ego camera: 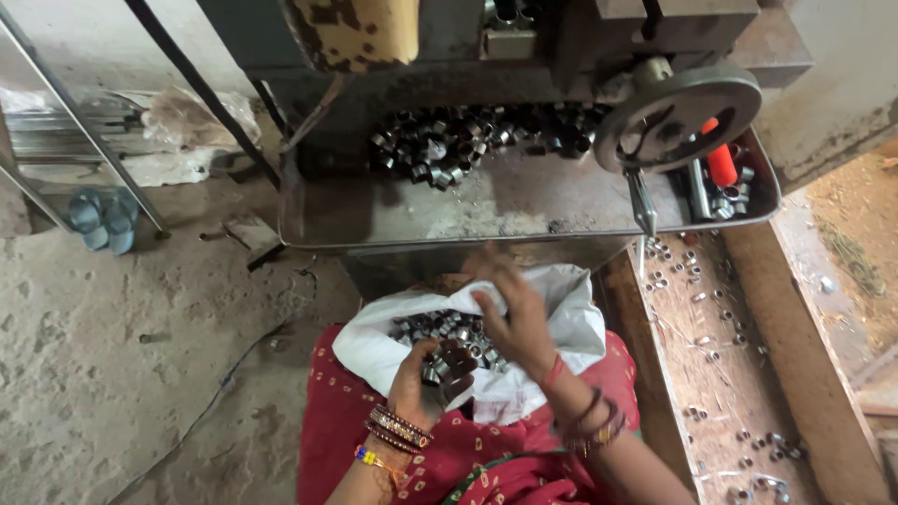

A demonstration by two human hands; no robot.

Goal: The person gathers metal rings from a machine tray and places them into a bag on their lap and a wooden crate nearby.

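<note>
Both hands at a white sack of short metal rings, on a red-clothed lap below a machine tray.

Left hand point(432, 376) palm up inside the sack's mouth, fingers point(456, 365) curled round a small clutch of metal rings point(447, 329), too bunched to count. Right hand point(513, 318) reaching down from the right, fingers pinched on the upper edge of the white sack point(561, 318), holding the mouth wide. Bangles on both wrists. One sack, part full of rings, resting on the lap in red cloth point(468, 458). Just above, one shallow metal tray point(524, 201) under the machine, with a heap of more rings point(468, 140) along its back, far too many to count. One grey handwheel point(678, 117) at the right, beside one orange handle point(720, 164). Loose rings scattered in the wooden trough point(720, 374) at the right.
</note>
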